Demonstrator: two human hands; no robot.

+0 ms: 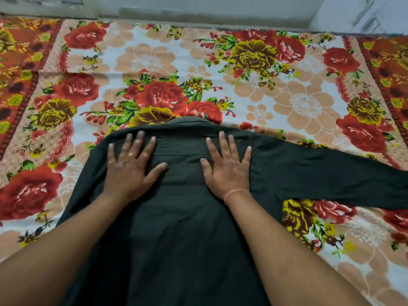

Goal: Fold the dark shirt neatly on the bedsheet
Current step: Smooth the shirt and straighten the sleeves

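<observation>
Your dark green long-sleeved cotton shirt lies back-up on the floral red, peach and white bedsheet, collar toward the far edge, hem running off the near edge. Your left hand and right hand press flat below the collar, fingers spread, gripping nothing. One sleeve stretches toward the right edge (the other seems tucked under, hard to tell).

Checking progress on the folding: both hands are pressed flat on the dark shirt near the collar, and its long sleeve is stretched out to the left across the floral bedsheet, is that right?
Not quite. In the head view the dark shirt's long sleeve stretches out to the right, not left. Left hand and right hand do press flat near the collar on the floral bedsheet.
</observation>
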